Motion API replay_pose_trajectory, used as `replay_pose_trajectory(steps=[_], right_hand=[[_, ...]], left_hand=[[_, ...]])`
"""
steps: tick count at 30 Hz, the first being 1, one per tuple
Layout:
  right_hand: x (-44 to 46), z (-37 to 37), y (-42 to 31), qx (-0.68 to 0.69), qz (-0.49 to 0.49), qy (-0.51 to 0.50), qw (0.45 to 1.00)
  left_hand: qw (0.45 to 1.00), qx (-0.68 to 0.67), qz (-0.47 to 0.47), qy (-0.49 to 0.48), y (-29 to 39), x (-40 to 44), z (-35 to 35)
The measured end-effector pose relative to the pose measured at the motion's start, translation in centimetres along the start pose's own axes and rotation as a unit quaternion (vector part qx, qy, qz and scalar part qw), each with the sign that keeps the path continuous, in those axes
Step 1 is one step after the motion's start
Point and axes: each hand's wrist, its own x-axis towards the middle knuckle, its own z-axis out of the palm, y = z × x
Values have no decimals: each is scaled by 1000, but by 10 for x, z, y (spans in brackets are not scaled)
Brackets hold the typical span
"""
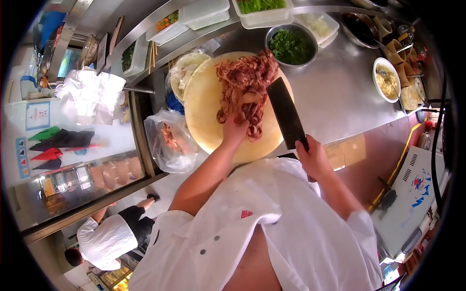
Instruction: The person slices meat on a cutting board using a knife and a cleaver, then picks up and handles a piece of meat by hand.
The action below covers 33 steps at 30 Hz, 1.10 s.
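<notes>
A heap of sliced raw red meat (247,82) lies on a round pale chopping board (204,116). My left hand (236,130) is at the near end of the heap, its fingers partly hidden in the slices. In my right hand (313,157) is a cleaver (285,111), gripped by its handle. The broad dark blade slants over the board's right edge, its far end close to the meat. Left of the board sits a clear plastic bag (171,140) with some reddish pieces inside.
Beyond the board stand a metal bowl of chopped greens (291,44) and white tubs of vegetables (264,15). A bowl of yellowish minced food (387,80) is at the right of the steel counter (330,92). Another person (109,236) is at lower left.
</notes>
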Motion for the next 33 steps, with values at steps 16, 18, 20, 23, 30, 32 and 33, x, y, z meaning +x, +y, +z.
replay_pose_trajectory(steps=[16,18,20,23,30,32,33], right_hand=[[-29,5,-15,-112,-3,-70,991],[-26,4,-13,-115,-16,-81,990],[-25,3,-10,-115,-20,-88,989],[-21,3,-15,-112,-21,-100,988],[-2,20,-19,-84,-29,-126,988],[3,28,-9,-83,-34,-118,989],[5,31,-5,-82,-36,-114,989]], left_hand=[[989,-16,-120,-86,44,31,-9],[991,-45,-109,-67,35,32,-6],[991,-70,-99,-56,22,33,-5],[991,-24,-99,-87,29,26,-14],[972,-106,-161,-135,34,27,-32],[971,-102,-164,-142,28,30,-33],[971,-108,-167,-135,31,29,-33]])
